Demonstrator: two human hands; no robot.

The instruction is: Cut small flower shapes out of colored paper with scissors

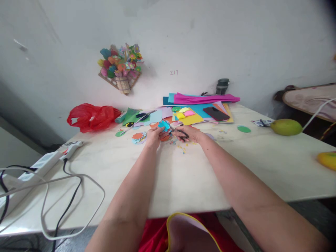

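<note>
A blue paper flower (163,126) is pinched in my left hand (155,134), raised a little above the table. My right hand (193,134) grips black-handled scissors (184,135), whose blades point left at the flower's edge. Small paper scraps (183,149) lie scattered on the table under the scissors. Left of my left hand is a pile of cut paper shapes (139,137) in orange, blue and lilac. Some orange paper shows beneath my hands, partly hidden by them.
Stacked coloured paper (194,119), a phone (216,113) and a second pair of scissors (141,116) lie behind my hands. A red plastic bag (91,117) and a power strip (43,164) with cables are left. A mango (286,127) and a green paper circle (244,129) sit right.
</note>
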